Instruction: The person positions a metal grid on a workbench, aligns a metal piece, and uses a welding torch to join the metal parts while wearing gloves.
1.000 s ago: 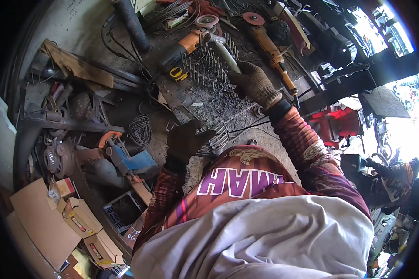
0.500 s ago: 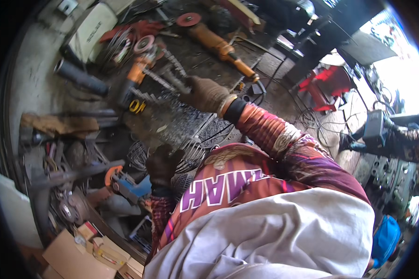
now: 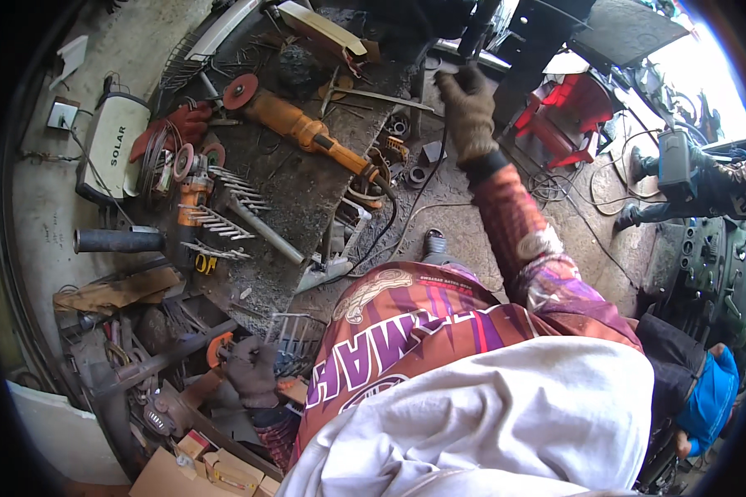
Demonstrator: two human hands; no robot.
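My right hand [image 3: 470, 112], in a brown knit glove, is stretched out to the upper right. Its fingers are bent at the lower end of a dark upright metal bar [image 3: 477, 37]; what lies inside them is hidden. Low on the left is my left hand [image 3: 253, 373] in a dark glove, fingers loosely bent and apart, no grip visible. Beside it show an orange disc guard [image 3: 219, 349] and a wire rack [image 3: 294, 335]. On the dirty workbench [image 3: 286, 195] lie comb-like metal pieces [image 3: 224, 222] with a bar, and a large orange angle grinder [image 3: 294, 124].
A smaller orange grinder [image 3: 194, 195], red glove [image 3: 186, 123] and white case [image 3: 118, 142] lie left. Cardboard boxes [image 3: 170, 476] are at lower left. A red plastic chair [image 3: 568, 120] and loose cables [image 3: 547, 182] are at right. Another person [image 3: 696, 178] is at far right.
My right hand has moved from the comb-like pieces on the bench to the dark bar at upper right. My left hand appears lower and further left. The whole view has shifted.
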